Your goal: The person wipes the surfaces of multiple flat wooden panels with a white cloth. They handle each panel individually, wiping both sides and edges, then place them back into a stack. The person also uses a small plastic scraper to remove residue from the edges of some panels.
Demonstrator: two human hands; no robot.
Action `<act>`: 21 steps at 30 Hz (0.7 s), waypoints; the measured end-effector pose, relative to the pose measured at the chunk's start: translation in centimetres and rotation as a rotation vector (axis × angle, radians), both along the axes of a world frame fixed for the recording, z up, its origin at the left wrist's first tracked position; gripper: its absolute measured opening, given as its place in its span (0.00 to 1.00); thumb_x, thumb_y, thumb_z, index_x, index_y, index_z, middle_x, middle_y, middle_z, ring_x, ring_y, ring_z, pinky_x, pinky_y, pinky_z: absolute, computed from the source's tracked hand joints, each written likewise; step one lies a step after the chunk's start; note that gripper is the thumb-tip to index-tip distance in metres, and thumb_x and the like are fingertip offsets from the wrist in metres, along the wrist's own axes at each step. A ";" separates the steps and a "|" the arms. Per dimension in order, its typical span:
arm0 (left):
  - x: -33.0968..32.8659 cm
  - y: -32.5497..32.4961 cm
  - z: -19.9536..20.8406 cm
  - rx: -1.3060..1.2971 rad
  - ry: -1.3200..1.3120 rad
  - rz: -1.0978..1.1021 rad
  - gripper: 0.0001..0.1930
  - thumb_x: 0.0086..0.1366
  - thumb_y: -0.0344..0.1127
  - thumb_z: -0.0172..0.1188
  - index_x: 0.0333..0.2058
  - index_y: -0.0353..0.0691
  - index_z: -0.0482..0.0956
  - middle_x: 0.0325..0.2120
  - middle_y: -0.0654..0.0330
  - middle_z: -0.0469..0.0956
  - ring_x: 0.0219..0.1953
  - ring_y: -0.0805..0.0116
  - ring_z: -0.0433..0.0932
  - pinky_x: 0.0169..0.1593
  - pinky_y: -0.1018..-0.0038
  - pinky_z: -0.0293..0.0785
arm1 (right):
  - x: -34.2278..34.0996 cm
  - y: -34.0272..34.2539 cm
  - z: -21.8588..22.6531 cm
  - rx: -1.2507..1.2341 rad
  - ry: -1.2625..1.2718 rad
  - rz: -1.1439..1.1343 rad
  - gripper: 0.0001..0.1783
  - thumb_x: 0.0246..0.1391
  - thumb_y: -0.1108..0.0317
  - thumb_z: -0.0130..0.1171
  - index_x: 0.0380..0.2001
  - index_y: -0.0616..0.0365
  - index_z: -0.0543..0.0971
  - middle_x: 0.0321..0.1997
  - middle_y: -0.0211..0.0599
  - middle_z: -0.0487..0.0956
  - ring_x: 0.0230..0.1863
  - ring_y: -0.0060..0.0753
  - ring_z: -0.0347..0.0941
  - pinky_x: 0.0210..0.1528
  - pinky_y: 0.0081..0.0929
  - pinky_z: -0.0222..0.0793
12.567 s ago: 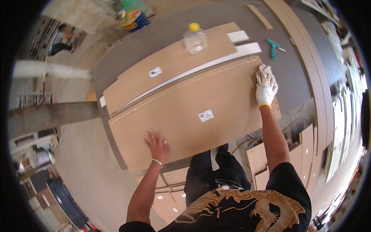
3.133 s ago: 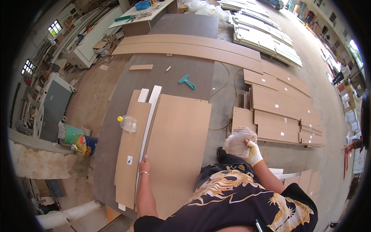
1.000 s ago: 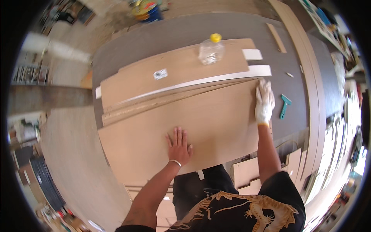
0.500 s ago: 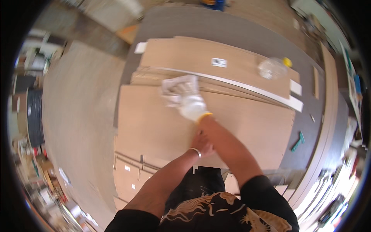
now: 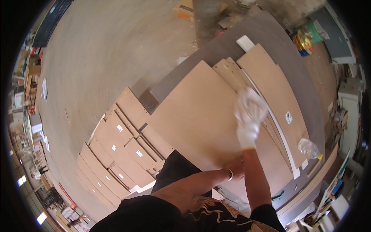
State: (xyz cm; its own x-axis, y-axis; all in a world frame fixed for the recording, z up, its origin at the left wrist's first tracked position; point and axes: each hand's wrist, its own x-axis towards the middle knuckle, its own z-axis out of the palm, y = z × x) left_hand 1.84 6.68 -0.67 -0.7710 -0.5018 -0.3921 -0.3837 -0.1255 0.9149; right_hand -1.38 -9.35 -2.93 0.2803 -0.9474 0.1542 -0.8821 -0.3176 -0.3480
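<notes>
"So, how are the hands placed?"

"Nearest, the bare left hand (image 5: 237, 167) lies on the large brown panel (image 5: 197, 112), partly behind the right forearm (image 5: 258, 178); I can't tell how its fingers are set. Beyond it, the gloved right hand (image 5: 249, 120) is blurred over the same panel. It may have a pale cloth (image 5: 251, 96) under it, but whether the fingers grip that, I can't tell."

"And the panel's footing?"

"Over thinner brown boards (image 5: 228, 72) on the dark grey table (image 5: 305, 96), one corner apparently past the tabletop's edge."

"Which means?"

"A hard sideways push could skid or tip it, as the boards beneath sit unevenly. Trapped grit might scratch its face."

"Farther out?"

"A slip could shove the long white strip (image 5: 266, 108) into the narrow labelled panel (image 5: 275, 85). The clear plastic bottle (image 5: 308, 147) with a yellow cap seems to stand on that panel, so a jolt might topple it."
</notes>
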 end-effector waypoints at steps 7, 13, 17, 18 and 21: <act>1.5 0.0 -0.8 -0.119 0.104 0.128 0.20 0.77 0.34 0.48 0.63 0.39 0.75 0.67 0.56 0.71 0.72 0.62 0.64 0.74 0.62 0.61 | 22.8 -9.5 3.9 -0.038 -0.070 0.451 0.32 0.58 0.66 0.59 0.68 0.35 0.75 0.59 0.40 0.74 0.59 0.52 0.66 0.61 0.49 0.68; 8.1 -3.3 -1.1 -0.052 0.102 0.275 0.20 0.78 0.36 0.49 0.63 0.41 0.75 0.64 0.55 0.74 0.70 0.61 0.68 0.72 0.63 0.63 | 25.7 -0.9 8.1 0.302 0.041 1.256 0.25 0.58 0.71 0.57 0.60 0.50 0.78 0.71 0.40 0.73 0.74 0.45 0.64 0.73 0.51 0.61; 13.9 0.5 -2.4 -0.870 -0.237 -0.068 0.20 0.78 0.38 0.49 0.63 0.43 0.75 0.63 0.55 0.75 0.68 0.61 0.70 0.71 0.64 0.65 | 24.8 -3.1 6.6 0.586 -0.195 0.239 0.28 0.58 0.67 0.56 0.64 0.50 0.76 0.67 0.44 0.75 0.73 0.47 0.64 0.78 0.50 0.54; 14.4 1.5 -2.7 -0.879 -0.242 -0.024 0.20 0.78 0.38 0.50 0.63 0.43 0.75 0.62 0.54 0.76 0.67 0.61 0.71 0.71 0.64 0.65 | 24.9 -3.0 5.9 0.634 -0.250 0.088 0.29 0.58 0.66 0.56 0.65 0.50 0.75 0.66 0.45 0.75 0.73 0.48 0.64 0.78 0.50 0.54; 13.8 3.4 -2.9 -0.485 0.006 0.456 0.19 0.70 0.36 0.55 0.59 0.44 0.78 0.64 0.58 0.74 0.70 0.59 0.66 0.75 0.62 0.57 | 27.0 2.2 3.4 0.072 0.159 0.906 0.27 0.61 0.65 0.59 0.64 0.49 0.75 0.64 0.40 0.76 0.73 0.42 0.64 0.73 0.45 0.60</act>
State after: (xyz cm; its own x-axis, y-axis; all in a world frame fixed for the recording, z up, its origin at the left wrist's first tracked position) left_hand 15.69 10.13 -3.58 -0.4409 -0.8968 -0.0361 -0.3844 0.1523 0.9105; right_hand 25.62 -7.18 0.50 0.9326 -0.3610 -0.0004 -0.3456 -0.8926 -0.2896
